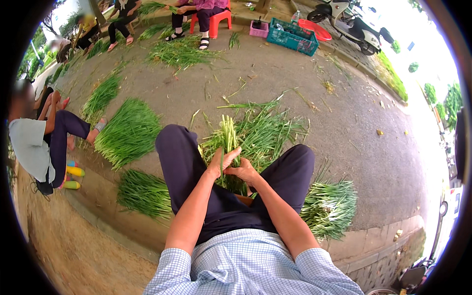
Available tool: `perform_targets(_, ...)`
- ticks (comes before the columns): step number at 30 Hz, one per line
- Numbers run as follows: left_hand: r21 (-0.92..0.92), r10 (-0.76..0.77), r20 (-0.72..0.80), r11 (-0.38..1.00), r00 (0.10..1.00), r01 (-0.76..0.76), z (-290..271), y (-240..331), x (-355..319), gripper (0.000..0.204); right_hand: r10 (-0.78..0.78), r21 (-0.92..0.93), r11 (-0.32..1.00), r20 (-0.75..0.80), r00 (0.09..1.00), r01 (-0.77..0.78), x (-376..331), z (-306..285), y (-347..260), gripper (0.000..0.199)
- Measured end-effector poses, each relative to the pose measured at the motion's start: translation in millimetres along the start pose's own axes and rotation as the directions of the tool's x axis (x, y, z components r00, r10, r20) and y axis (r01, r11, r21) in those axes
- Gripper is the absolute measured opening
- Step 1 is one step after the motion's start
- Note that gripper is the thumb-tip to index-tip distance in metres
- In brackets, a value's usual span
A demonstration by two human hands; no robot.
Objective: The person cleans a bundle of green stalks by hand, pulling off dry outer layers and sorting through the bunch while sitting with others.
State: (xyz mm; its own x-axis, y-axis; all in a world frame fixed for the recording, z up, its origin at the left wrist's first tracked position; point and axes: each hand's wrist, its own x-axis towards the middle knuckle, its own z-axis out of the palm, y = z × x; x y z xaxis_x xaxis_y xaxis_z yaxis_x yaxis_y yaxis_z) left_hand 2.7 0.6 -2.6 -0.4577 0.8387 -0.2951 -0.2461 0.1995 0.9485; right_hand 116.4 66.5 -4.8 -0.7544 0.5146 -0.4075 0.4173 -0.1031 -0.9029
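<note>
Between my knees, a bunch of long green stalks [228, 132] stands nearly upright, its pale yellowish ends uppermost; they look like garlic chives or a similar leafy vegetable. My left hand [221, 161] wraps round the bunch from the left. My right hand [243, 171] closes on it from the right, just below, with the thumb near the left hand; some fingers are hidden behind the stalks. A loose, tangled pile of the same stalks [268, 130] spreads over the ground beyond my hands and partly under them.
Neater heaps of greens lie left [129, 129], lower left [143, 192] and right [330, 208] of my legs. A seated person [37, 142] is at the left; several others sit farther off. A teal crate [293, 39], pink basket [259, 29] and red basin [317, 30] stand near a scooter [346, 24].
</note>
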Motion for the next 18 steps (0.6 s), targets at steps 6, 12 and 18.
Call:
perform_targets(6, 0.084, 0.083, 0.222, 0.991, 0.972, -0.103, -21.6, 5.6, 0.7, 0.049, -0.248, 0.092, 0.958, -0.203, 0.947, 0.271, 5.7, 1.2, 13.3, 0.020)
perform_targets(12, 0.455, -0.117, -0.100, 0.877, 0.988, 0.150, -46.7, 13.3, -7.9, 0.046, -0.378, -0.109, 0.925, -0.390, 0.840, 0.365, 9.3, -24.9, 7.7, 0.014)
perform_targets(18, 0.497, -0.400, 0.134, 0.819, 0.907, 0.288, -33.6, 16.4, -14.6, 0.031, -0.630, -0.354, 0.775, -0.370, 0.683, 0.523, 8.6, -34.6, -9.9, 0.012)
